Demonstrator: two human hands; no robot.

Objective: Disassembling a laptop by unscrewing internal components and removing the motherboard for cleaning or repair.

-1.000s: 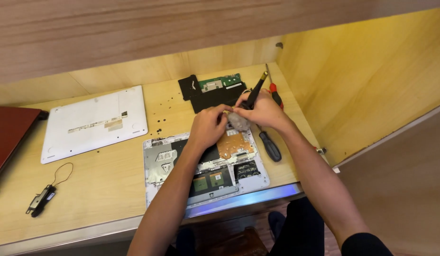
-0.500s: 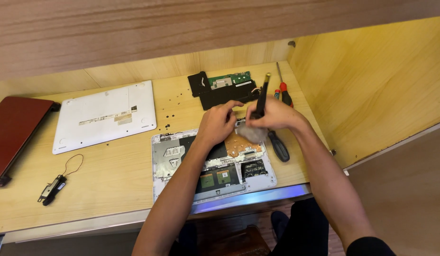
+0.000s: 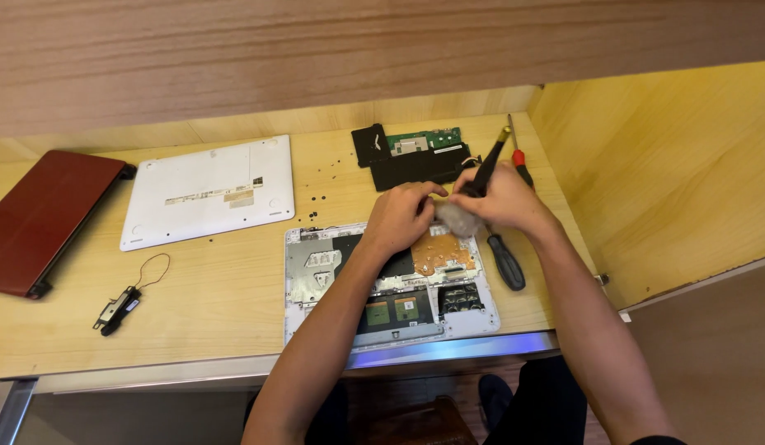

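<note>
Brush (image 3: 481, 169) bristles are hovering just above the opened laptop base (image 3: 382, 284) on the tabletop (image 3: 218, 280); we are gripping its dark handle in our right hand (image 3: 502, 198), while our left hand (image 3: 403, 214) is pinching the grey tuft, seemingly steadying it.

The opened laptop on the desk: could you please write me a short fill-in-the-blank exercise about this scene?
1. The right hand holds a black-handled tool and a grey ____.
2. The left hand hovers over the opened ____ base.
3. The white bottom cover lies to the ____ of the circuit board.
4. A closed ____ laptop lies at the far left.

Missing words: cloth; laptop; left; red
</note>
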